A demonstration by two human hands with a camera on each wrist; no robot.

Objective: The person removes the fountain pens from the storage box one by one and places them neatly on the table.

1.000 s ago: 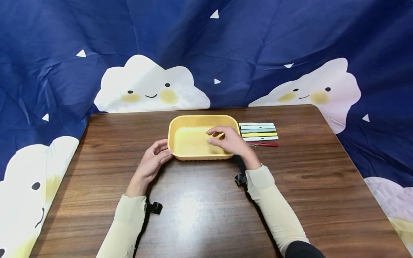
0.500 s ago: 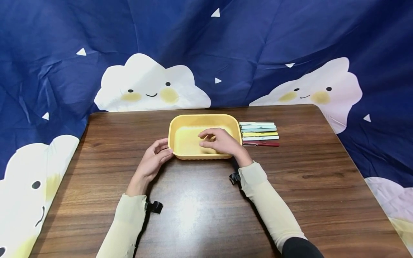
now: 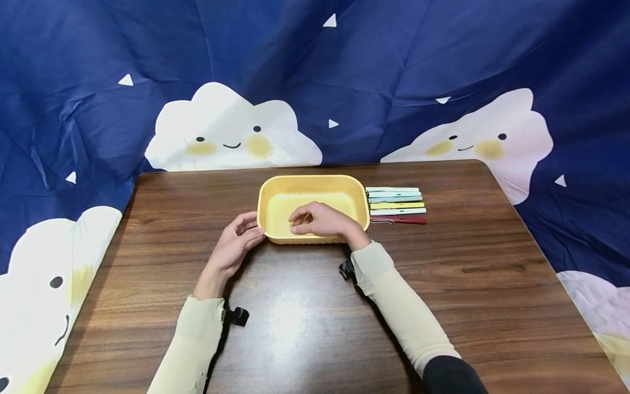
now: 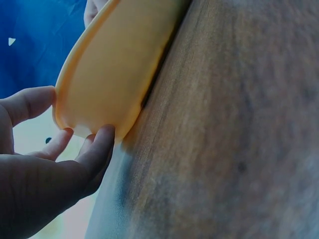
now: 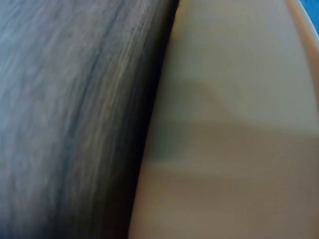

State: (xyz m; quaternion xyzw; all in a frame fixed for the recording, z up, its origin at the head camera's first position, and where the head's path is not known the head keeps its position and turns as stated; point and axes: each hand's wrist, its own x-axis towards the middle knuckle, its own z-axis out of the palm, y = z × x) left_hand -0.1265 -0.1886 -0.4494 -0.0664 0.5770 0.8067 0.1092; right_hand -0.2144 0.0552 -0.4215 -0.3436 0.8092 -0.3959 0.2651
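Note:
A yellow rectangular bin (image 3: pixel 344 191) sits near the table's far edge. My left hand (image 3: pixel 231 243) holds its near left corner, thumb at the rim. In the left wrist view the fingers (image 4: pixel 97 149) curve around the bin's end, against its outer wall. My right hand (image 3: pixel 320 220) reaches over the near rim, its loosely curved fingers and thumb low inside the bin with a gap between them. Nothing shows in that gap. The right wrist view has only the bin's outer wall (image 5: pixel 239 89), which hides the fingers.
Right beside the bin lie several capped pens side by side, among them a yellow pen (image 3: pixel 398 206) and a dark red pen (image 3: pixel 408 220) nearest me. They rest on a brown wooden table (image 3: pixel 472 290). A blue cloth (image 3: pixel 364 65) with printed clouds hangs behind it.
My right hand has moved left across the bin and a little toward me, from its right part to the middle. The left hand, bin and pens have stayed in place.

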